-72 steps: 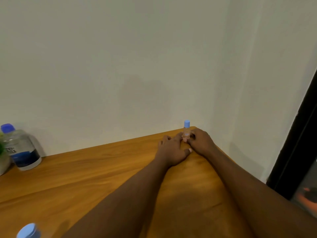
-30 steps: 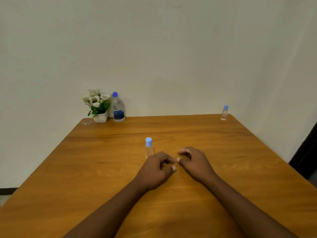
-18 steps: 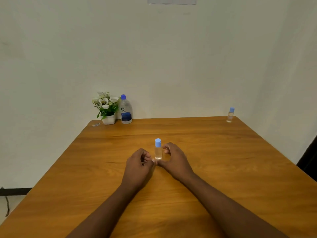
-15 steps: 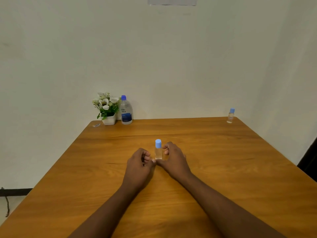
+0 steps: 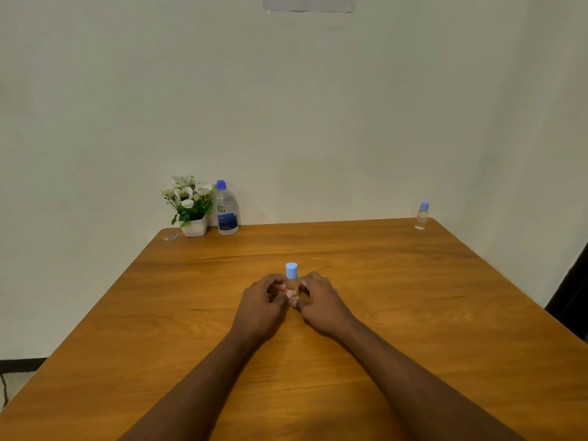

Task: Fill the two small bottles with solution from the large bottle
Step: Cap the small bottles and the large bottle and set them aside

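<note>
Head view: left hand [image 5: 261, 308] and right hand [image 5: 321, 305] both pinch the capped small bottle [image 5: 291, 281] upright.

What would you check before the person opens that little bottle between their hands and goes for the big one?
1. Small bottle upright on the table: ok.
2. Both hands on it: left hand and right hand close around its sides; ok, though how firm the grip is, cannot tell.
3. Its blue cap off: not ok, it is on.
4. Large bottle close by: not ok, it stands at the far edge beside the flower pot, capped.
5. Second small bottle ready: not ok, it is at the far right corner, capped.
6. Liquid level in either small bottle: cannot tell.
</note>
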